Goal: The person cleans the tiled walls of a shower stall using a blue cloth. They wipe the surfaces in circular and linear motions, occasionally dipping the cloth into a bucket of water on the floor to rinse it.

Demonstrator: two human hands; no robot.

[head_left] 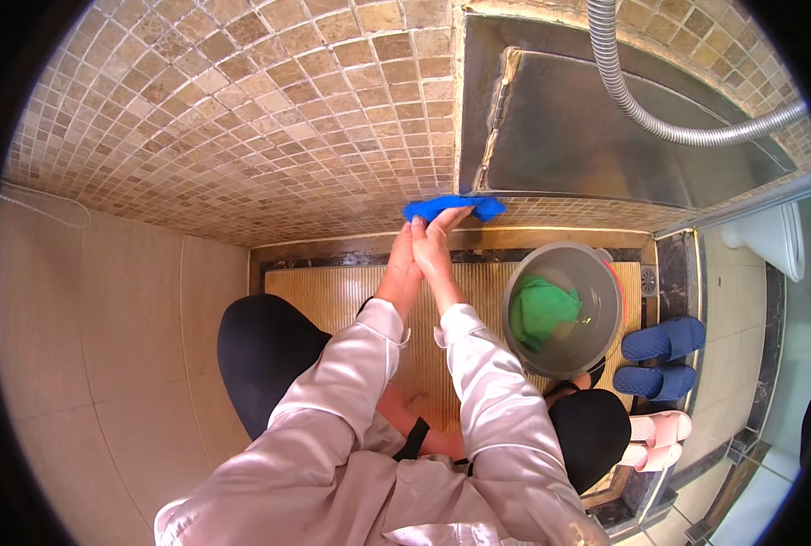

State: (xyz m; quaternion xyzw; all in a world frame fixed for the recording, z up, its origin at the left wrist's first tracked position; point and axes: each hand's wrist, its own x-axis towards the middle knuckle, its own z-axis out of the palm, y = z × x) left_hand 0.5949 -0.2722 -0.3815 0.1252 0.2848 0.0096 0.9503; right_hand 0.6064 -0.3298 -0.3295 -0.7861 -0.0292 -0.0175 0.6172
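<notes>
A bright blue cloth is bunched at the foot of the tiled wall, just under the lower left corner of a metal panel. My left hand grips its left end, with the fingertips closed at the fabric. Close against it, my right hand has its fingers bent over the middle of the same cloth. The two wrists nearly touch. Some fingertips are hidden by the cloth and the hands. To the right of my hands stands a grey bucket with a wet-looking green cloth in it.
Small brown tiles cover the wall. A dark metal panel is set into it, with a flexible metal hose hanging in front. A ribbed mat lies below. Blue slippers and pink slippers sit at the right.
</notes>
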